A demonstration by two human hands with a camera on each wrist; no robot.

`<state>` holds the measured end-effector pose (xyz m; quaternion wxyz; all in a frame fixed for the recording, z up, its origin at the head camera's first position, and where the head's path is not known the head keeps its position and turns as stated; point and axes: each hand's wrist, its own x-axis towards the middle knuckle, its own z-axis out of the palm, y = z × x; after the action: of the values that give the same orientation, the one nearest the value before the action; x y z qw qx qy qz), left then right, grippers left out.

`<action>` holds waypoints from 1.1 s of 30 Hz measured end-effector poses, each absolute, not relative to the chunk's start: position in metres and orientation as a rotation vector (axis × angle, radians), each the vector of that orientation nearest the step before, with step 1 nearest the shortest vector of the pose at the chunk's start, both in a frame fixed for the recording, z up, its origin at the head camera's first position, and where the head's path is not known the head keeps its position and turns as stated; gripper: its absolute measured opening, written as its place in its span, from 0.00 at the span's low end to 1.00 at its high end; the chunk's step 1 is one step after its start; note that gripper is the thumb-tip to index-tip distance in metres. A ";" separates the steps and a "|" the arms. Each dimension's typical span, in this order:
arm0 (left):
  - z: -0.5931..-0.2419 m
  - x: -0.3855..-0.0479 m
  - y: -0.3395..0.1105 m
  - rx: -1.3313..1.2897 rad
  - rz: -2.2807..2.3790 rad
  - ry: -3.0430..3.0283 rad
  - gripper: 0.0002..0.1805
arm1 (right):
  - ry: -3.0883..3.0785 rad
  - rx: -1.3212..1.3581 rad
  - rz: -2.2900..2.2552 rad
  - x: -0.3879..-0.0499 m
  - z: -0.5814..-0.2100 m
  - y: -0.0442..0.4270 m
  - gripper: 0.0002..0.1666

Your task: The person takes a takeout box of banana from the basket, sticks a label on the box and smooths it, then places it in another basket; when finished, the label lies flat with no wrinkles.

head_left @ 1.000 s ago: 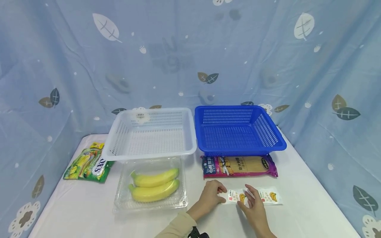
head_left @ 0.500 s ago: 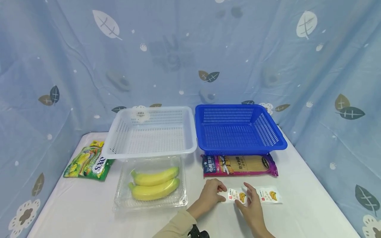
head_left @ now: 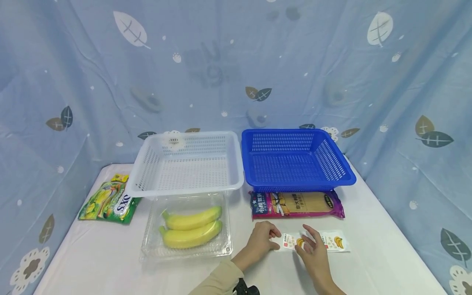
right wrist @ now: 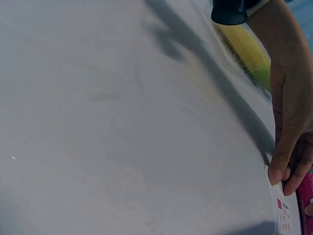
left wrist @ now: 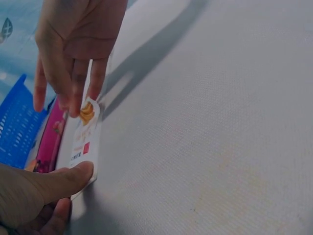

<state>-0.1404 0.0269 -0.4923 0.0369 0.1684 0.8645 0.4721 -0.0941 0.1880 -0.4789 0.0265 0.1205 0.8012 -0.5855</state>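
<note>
The left hand (head_left: 259, 241) pinches the left end of a white label strip (head_left: 290, 241) between thumb and fingers. The right hand (head_left: 314, 256) bends over the strip's middle, thumb and forefinger apart; I cannot tell whether it grips anything. Each label shows bananas and a small red square, its print too small to read. The strip lies on the near right tabletop (head_left: 376, 262), with room between its right end and the slanting right edge. Just beyond, the noodle pack (head_left: 302, 205), reading 意大利面, lies along the near side of the blue basket (head_left: 300, 187). Left of it stands the white basket (head_left: 184, 193); nearer is a clear container (head_left: 155, 239) holding two bananas (head_left: 193, 237). A green packet (head_left: 107, 203) with big letters including an X lies far left.
</note>
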 end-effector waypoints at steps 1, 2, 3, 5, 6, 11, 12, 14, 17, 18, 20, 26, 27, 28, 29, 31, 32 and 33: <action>-0.492 -0.141 0.027 0.520 1.448 2.655 0.13 | 2.468 0.377 -1.813 -0.094 -0.478 0.189 0.39; -0.492 -0.141 0.027 0.525 1.447 2.658 0.13 | 2.465 0.376 -1.817 -0.094 -0.478 0.190 0.38; -0.493 -0.141 0.028 0.529 1.446 2.659 0.13 | 2.462 0.380 -1.821 -0.094 -0.477 0.190 0.38; -0.493 -0.140 0.027 0.526 1.448 2.653 0.14 | 2.463 0.385 -1.819 -0.094 -0.477 0.191 0.37; -0.493 -0.140 0.027 0.523 1.450 2.647 0.14 | 2.463 0.405 -1.804 -0.094 -0.477 0.192 0.36; -0.493 -0.139 0.027 0.517 1.470 2.621 0.14 | 2.406 0.508 -1.789 -0.096 -0.479 0.194 0.36; -0.493 -0.139 0.028 0.519 1.474 2.619 0.14 | 2.377 0.526 -1.802 -0.096 -0.480 0.195 0.36; -0.493 -0.139 0.027 0.521 1.476 2.621 0.14 | 2.320 0.533 -1.850 -0.097 -0.481 0.196 0.36; -0.492 -0.140 0.027 0.521 1.479 2.625 0.14 | 2.267 0.542 -1.892 -0.098 -0.482 0.196 0.36; -0.492 -0.140 0.027 0.519 1.481 2.623 0.14 | 2.267 0.540 -1.891 -0.098 -0.482 0.196 0.36; -0.492 -0.141 0.027 0.516 1.483 2.621 0.14 | 2.302 0.519 -1.851 -0.098 -0.482 0.196 0.35; -0.492 -0.141 0.027 0.511 1.461 2.622 0.13 | 2.617 0.289 -1.597 -0.097 -0.484 0.202 0.31; -0.492 -0.141 0.027 0.509 1.458 2.622 0.13 | 2.686 0.230 -1.552 -0.097 -0.485 0.202 0.29; -0.492 -0.142 0.027 0.508 1.450 2.625 0.13 | 2.749 0.176 -1.519 -0.097 -0.487 0.202 0.28; -0.492 -0.142 0.027 0.506 1.447 2.622 0.13 | 2.805 0.123 -1.485 -0.098 -0.488 0.203 0.25; -0.493 -0.142 0.027 0.496 1.451 2.616 0.13 | 2.883 0.037 -1.447 -0.099 -0.491 0.203 0.20; -0.493 -0.142 0.027 0.492 1.455 2.614 0.13 | 2.910 0.006 -1.441 -0.099 -0.492 0.203 0.18; -0.493 -0.142 0.027 0.490 1.455 2.615 0.13 | 2.929 -0.019 -1.437 -0.099 -0.492 0.203 0.17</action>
<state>-0.1417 0.0269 -0.4927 0.0543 0.1614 0.8611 0.4791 -0.0992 0.2035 -0.4922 -0.0604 -0.0059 0.8961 -0.4396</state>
